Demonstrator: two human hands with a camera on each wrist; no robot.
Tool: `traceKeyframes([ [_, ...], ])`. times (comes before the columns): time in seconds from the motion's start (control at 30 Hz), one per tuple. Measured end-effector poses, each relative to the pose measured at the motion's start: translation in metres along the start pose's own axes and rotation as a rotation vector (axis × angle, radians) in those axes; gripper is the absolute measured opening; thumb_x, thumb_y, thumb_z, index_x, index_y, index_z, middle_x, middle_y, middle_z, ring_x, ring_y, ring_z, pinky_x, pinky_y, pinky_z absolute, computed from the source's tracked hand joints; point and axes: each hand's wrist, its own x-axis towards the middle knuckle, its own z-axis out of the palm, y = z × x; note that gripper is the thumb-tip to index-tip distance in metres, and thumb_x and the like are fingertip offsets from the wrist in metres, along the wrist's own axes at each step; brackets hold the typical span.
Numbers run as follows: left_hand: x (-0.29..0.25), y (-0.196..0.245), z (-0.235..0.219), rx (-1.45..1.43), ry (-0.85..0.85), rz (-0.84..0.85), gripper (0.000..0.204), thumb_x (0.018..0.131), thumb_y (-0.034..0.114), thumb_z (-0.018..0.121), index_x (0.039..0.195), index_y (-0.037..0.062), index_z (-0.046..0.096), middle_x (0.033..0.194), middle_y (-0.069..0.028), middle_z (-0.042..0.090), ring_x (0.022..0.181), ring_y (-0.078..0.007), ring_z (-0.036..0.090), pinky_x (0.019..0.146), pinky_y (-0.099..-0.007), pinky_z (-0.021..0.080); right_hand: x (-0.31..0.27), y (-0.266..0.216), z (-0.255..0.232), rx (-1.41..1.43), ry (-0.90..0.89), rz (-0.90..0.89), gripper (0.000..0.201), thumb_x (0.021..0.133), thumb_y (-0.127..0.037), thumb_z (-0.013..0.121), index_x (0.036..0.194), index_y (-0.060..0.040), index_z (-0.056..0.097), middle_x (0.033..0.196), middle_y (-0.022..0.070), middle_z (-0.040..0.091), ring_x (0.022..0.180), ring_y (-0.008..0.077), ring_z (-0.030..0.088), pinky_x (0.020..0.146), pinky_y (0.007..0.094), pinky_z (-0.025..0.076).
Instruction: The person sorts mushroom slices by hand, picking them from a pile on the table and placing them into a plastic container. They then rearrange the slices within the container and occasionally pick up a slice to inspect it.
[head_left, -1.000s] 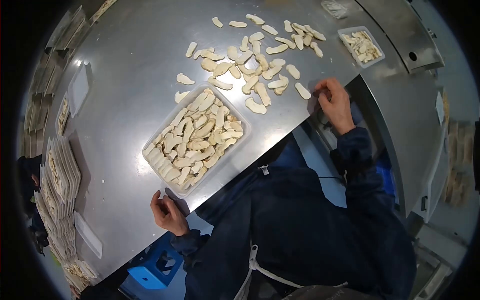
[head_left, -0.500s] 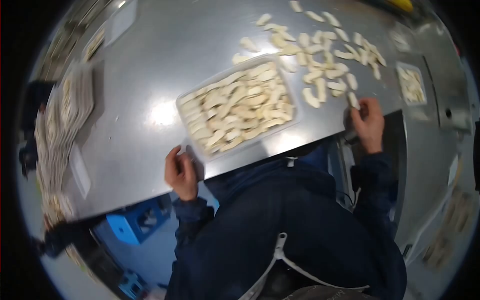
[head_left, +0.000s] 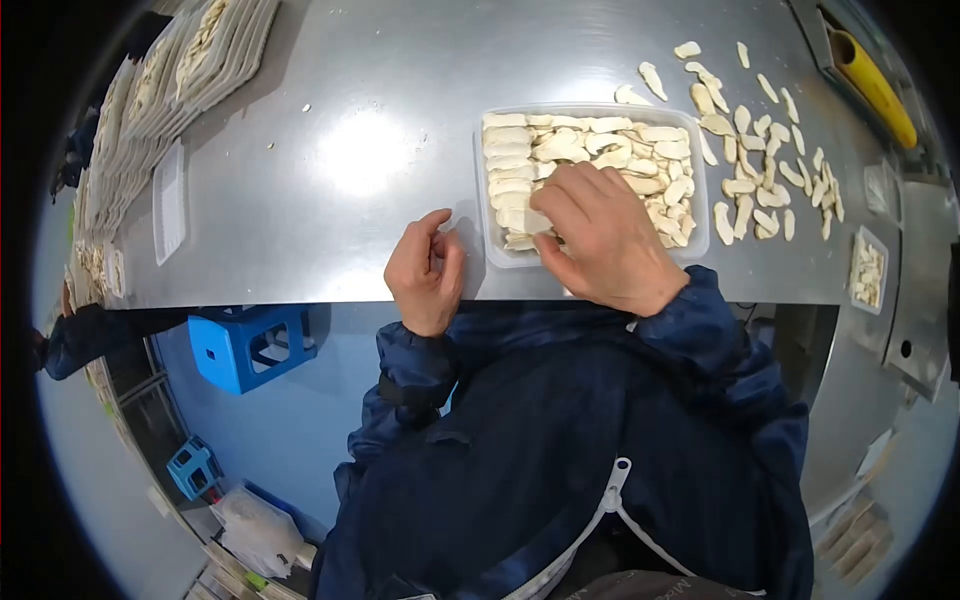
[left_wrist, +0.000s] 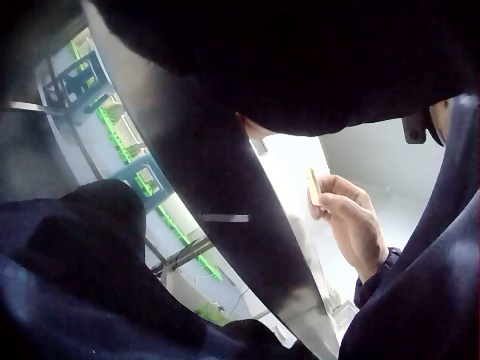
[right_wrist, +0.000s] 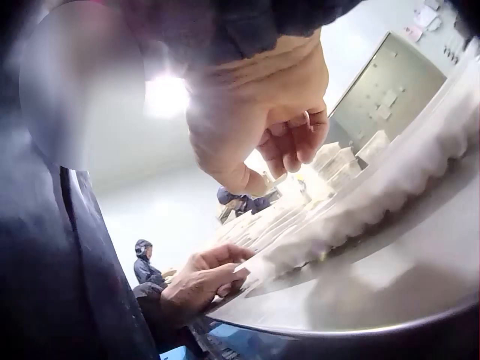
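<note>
In the head view a clear plastic tray (head_left: 702,215) full of pale mushroom slices (head_left: 665,150) sits near the front edge of the steel table. Over its left half is my right hand (head_left: 610,240), hiding some slices below. The left wrist view shows this hand pinching one mushroom slice (left_wrist: 313,187) between thumb and fingers. Just left of the tray, at the table edge, my left hand (head_left: 425,278) has loosely curled fingers and holds nothing. Along the tray's left side, slices lie in a neat row.
Loose mushroom slices (head_left: 745,185) are scattered right of the tray. A smaller filled tray (head_left: 868,268) stands at the far right, near a yellow object (head_left: 872,88). Stacked trays (head_left: 140,120) and a white tray (head_left: 170,205) are at the left, a blue stool (head_left: 250,345) below the table.
My right hand has moved from the table edge, right of the tray, to over the tray, with a mushroom slice in its fingers. The left hand stays beside the tray; the head view has turned.
</note>
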Motion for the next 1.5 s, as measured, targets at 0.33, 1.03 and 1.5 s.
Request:
traceKeyframes([
  [0.33, 0.003, 0.004, 0.001, 0.065, 0.036, 0.001, 0.023, 0.078, -0.004, 0.068, 0.100, 0.0014, 0.067, 0.068, -0.0076, 0.056, 0.056, -0.0167, 0.054, 0.052, -0.0291, 0.043, 0.007, 0.004, 0.016, -0.055, -0.082, 0.003, 0.015, 0.073, -0.003, 0.065, 0.085, -0.0008, 0.056, 0.087, 0.0118, 0.053, 0.086, 0.0279, 0.055, 0.079, 0.0391, 0.045],
  [1.03, -0.003, -0.001, 0.001, -0.062, -0.013, -0.084, 0.020, 0.091, -0.001, 0.060, 0.111, -0.0023, 0.064, 0.074, -0.0006, 0.053, 0.061, -0.0058, 0.043, 0.056, -0.0203, 0.035, -0.147, 0.137, -0.200, -0.619, 0.370, 0.774, 0.009, 0.083, -0.008, 0.064, 0.089, -0.0012, 0.063, 0.084, 0.0131, 0.061, 0.074, 0.0283, 0.062, 0.067, 0.0373, 0.048],
  [1.5, -0.001, -0.001, 0.000, 0.097, -0.032, -0.065, 0.020, 0.093, 0.000, 0.058, 0.112, -0.0041, 0.062, 0.073, -0.0017, 0.053, 0.062, -0.0071, 0.045, 0.057, -0.0221, 0.039, -0.142, 0.184, -0.189, -0.492, 0.205, 0.843, 0.013, 0.083, -0.010, 0.057, 0.088, -0.0015, 0.065, 0.091, 0.0153, 0.064, 0.086, 0.0373, 0.062, 0.075, 0.0449, 0.048],
])
